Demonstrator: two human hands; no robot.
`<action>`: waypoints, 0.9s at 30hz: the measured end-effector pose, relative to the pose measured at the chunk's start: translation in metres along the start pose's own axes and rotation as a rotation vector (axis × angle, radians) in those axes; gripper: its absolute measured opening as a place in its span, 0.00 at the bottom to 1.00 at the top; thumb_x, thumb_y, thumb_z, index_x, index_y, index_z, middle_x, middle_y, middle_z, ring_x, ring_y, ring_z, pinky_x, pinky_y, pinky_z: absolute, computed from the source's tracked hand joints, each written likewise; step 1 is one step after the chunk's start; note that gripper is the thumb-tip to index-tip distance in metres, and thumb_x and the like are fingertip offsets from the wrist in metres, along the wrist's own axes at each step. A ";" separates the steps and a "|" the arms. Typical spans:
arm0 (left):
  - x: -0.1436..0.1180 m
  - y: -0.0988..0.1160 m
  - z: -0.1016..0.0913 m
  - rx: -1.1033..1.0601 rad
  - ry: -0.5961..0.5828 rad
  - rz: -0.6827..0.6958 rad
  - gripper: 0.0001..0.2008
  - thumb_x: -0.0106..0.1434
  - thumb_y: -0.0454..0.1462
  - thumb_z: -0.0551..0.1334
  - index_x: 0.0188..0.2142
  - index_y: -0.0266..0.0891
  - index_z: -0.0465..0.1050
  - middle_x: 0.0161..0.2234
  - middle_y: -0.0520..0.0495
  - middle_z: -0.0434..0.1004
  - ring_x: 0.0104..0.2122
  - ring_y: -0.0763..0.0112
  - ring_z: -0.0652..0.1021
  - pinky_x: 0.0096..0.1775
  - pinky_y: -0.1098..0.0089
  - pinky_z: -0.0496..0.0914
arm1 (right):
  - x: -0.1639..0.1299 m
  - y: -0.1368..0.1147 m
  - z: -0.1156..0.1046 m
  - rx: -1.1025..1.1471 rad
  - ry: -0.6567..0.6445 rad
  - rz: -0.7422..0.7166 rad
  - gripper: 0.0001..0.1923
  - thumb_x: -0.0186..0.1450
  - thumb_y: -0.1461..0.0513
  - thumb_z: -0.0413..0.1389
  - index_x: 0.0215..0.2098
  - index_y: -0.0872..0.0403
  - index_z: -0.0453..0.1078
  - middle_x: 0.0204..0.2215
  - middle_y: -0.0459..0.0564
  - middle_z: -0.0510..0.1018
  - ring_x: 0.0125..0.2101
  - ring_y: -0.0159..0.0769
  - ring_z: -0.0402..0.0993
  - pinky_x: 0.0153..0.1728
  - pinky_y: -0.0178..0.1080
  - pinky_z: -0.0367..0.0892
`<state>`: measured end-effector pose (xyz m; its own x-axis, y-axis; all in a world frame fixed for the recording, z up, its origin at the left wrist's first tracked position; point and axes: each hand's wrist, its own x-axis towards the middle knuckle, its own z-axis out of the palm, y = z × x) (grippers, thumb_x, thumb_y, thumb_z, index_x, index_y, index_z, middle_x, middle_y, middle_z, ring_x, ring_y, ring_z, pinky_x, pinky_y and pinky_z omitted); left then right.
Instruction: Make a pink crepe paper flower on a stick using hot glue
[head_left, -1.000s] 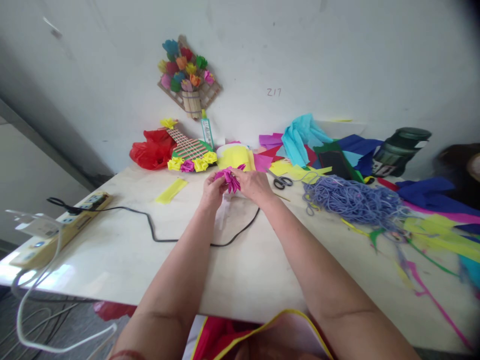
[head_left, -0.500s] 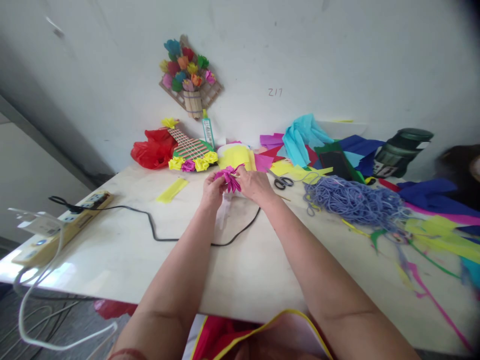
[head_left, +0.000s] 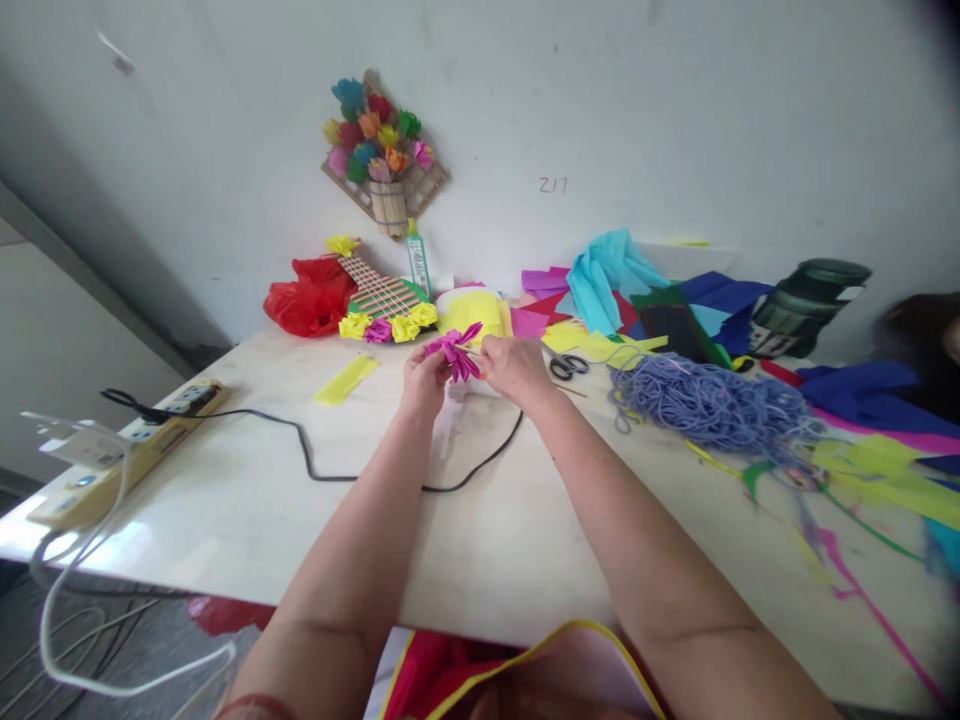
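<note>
My left hand [head_left: 426,378] pinches a magenta paper flower [head_left: 459,356] with pointed petals, held above the middle of the table. My right hand [head_left: 514,368] is closed round a thin wooden stick [head_left: 573,391], whose back end shows past the hand. The stick's front end reaches the flower's petals; its very tip is hard to make out. Below the flower a translucent whitish object [head_left: 448,425] lies on the table, partly hidden by my left hand and forearm. Scissors [head_left: 568,367] with dark handles lie just right of my right hand.
A power strip [head_left: 127,450] with a black cord [head_left: 300,450] lies at the left. Behind are a yellow paper strip [head_left: 346,380], a flower-trimmed guitar-shaped craft [head_left: 386,300] and a glue bottle [head_left: 417,262]. Blue yarn [head_left: 697,405], coloured paper and a dark green bottle [head_left: 810,305] fill the right.
The right hand has moved slightly right, away from the flower, with more of the stick showing between them. The flower has turned a little in the left hand.
</note>
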<state>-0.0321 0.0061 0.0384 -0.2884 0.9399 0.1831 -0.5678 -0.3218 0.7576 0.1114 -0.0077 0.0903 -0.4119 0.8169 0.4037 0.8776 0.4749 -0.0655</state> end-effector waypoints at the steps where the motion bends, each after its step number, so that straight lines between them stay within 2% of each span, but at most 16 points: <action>1: 0.000 0.000 0.000 -0.003 0.007 -0.001 0.07 0.44 0.29 0.65 0.25 0.35 0.69 0.19 0.53 0.72 0.18 0.78 0.71 0.23 0.76 0.65 | 0.000 0.001 0.000 -0.001 0.012 -0.002 0.13 0.65 0.60 0.46 0.40 0.55 0.71 0.33 0.56 0.79 0.35 0.42 0.74 0.33 0.37 0.60; 5: 0.000 0.002 0.001 0.006 0.022 -0.005 0.07 0.45 0.29 0.64 0.25 0.36 0.69 0.20 0.53 0.72 0.19 0.78 0.71 0.24 0.76 0.65 | 0.000 0.003 -0.002 0.003 0.026 -0.011 0.13 0.65 0.59 0.47 0.39 0.54 0.72 0.33 0.55 0.79 0.36 0.42 0.74 0.32 0.37 0.59; 10: -0.002 0.003 0.003 0.052 0.039 -0.008 0.06 0.45 0.29 0.63 0.24 0.36 0.68 0.19 0.53 0.71 0.18 0.78 0.70 0.23 0.76 0.64 | 0.001 0.004 -0.009 0.005 -0.032 0.011 0.13 0.64 0.59 0.48 0.39 0.54 0.73 0.35 0.55 0.79 0.37 0.41 0.73 0.33 0.37 0.59; 18: -0.001 0.000 0.000 0.055 -0.017 -0.014 0.07 0.46 0.30 0.65 0.25 0.37 0.67 0.20 0.53 0.73 0.19 0.77 0.73 0.25 0.75 0.65 | 0.001 0.009 -0.019 0.012 -0.057 0.034 0.14 0.63 0.59 0.50 0.40 0.55 0.74 0.35 0.57 0.79 0.37 0.41 0.73 0.34 0.37 0.59; 22: 0.001 -0.001 -0.002 0.017 0.017 -0.009 0.06 0.48 0.29 0.63 0.24 0.38 0.66 0.22 0.51 0.74 0.23 0.74 0.75 0.29 0.73 0.68 | 0.001 0.015 -0.018 0.068 -0.028 0.041 0.12 0.61 0.60 0.51 0.37 0.55 0.75 0.34 0.55 0.79 0.36 0.40 0.72 0.33 0.36 0.59; 27: 0.002 -0.001 -0.001 -0.017 0.026 -0.050 0.04 0.51 0.29 0.60 0.26 0.37 0.68 0.28 0.47 0.78 0.32 0.66 0.79 0.38 0.67 0.71 | 0.005 0.021 -0.010 0.280 0.006 0.095 0.11 0.59 0.59 0.53 0.32 0.56 0.74 0.29 0.51 0.78 0.31 0.35 0.71 0.30 0.34 0.58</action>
<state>-0.0326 0.0080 0.0372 -0.2790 0.9516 0.1288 -0.5949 -0.2765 0.7547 0.1299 0.0029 0.1002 -0.3286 0.8606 0.3890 0.8101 0.4686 -0.3523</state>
